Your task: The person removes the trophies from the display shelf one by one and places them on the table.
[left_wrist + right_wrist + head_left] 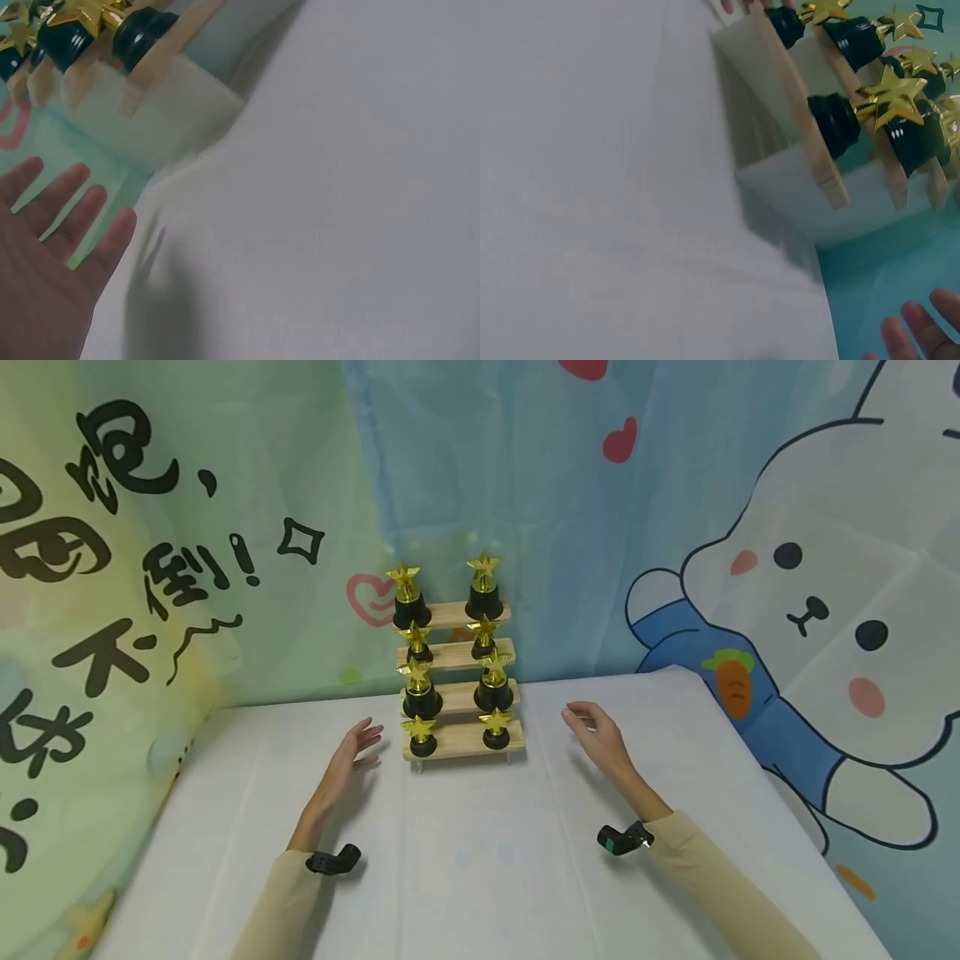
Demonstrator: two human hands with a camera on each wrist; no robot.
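A stepped display rack with wooden shelves [459, 742] and clear side panels [780, 191] stands at the back of the table. Each shelf bears two gold star trophies on black bases, such as the trophy [496, 728] at the lower right and the trophy [405, 595] at the upper left. To the rack's left, my left hand [352, 756] is held with fingers spread and extended, apart from it. My right hand [600, 742] hovers to the right of the rack, fingers loosely bent and holding nothing. Only its fingertips [922, 330] show in the right wrist view.
A white cloth [480, 868] covers the table. Behind it hangs a printed curtain [570, 543] with a cartoon bear and dark lettering, close to the rack's back. Black wrist cameras [333, 860] sit on both forearms.
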